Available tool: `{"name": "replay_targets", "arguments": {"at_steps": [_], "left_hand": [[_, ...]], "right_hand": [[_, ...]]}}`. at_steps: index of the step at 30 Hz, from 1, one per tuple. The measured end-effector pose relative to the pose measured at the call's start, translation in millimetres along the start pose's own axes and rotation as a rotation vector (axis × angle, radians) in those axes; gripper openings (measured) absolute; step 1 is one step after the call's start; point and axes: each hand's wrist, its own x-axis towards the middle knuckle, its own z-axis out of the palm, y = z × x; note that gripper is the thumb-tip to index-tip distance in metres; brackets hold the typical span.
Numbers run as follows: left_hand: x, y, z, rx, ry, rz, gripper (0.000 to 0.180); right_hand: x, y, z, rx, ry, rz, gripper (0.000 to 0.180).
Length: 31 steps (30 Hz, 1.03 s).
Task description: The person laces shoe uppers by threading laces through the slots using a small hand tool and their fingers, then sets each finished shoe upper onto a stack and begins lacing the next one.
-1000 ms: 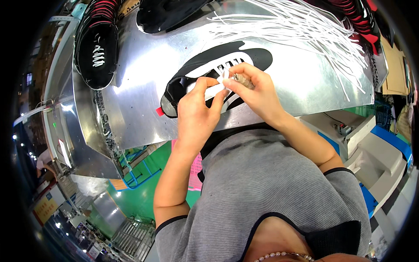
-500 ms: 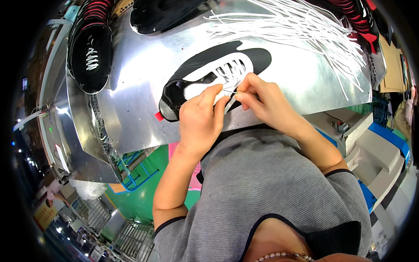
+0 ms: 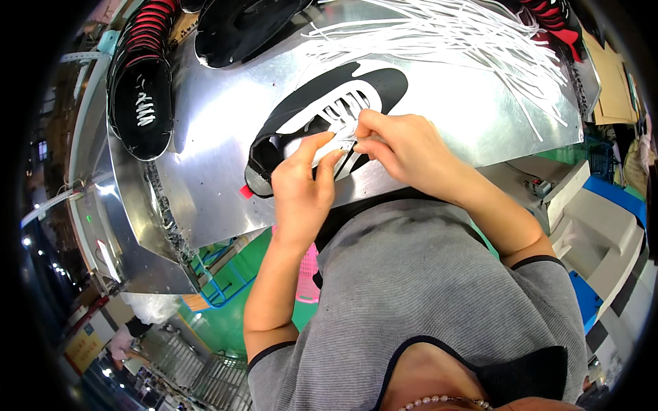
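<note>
A flat black-and-white sneaker upper (image 3: pixel 293 109) with a red tab lies tilted on the metal worktable (image 3: pixel 219 212) before me. White shoelace (image 3: pixel 352 104) crosses its eyelet rows. Over the near side of the lacing, my left hand (image 3: pixel 305 188) pinches white lace between thumb and forefinger. My right hand (image 3: pixel 415 152) is closed in a pinch on the lace just right of it. The fingertips hide the exact spot where the lace passes through the upper.
Loose white laces (image 3: pixel 452 41) spread across the table's far right. At the left edge stands a stack of black uppers (image 3: pixel 142 103) with red linings; another dark upper (image 3: pixel 247 31) lies at the back. A grey plastic bin (image 3: pixel 589 233) is at lower right.
The upper and the table have shifted slightly left in view. My left hand has moved a little left and down; my right fingers have drawn nearer the lacing, still pinching.
</note>
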Motion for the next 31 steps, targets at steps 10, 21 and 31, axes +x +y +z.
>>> {"name": "replay_targets", "arguments": {"at_steps": [10, 21, 31], "left_hand": [[-5, 4, 3, -0.031, 0.02, 0.031, 0.02], [-2, 29, -32, 0.328, -0.661, -0.194, 0.028], [-119, -21, -2, -0.974, 0.426, -0.602, 0.069]], "right_hand": [[-10, 9, -33, 0.089, -0.101, 0.076, 0.014], [15, 45, 3, 0.112, 0.444, 0.047, 0.018], [20, 34, 24, 0.322, 0.267, 0.11, 0.028]]}}
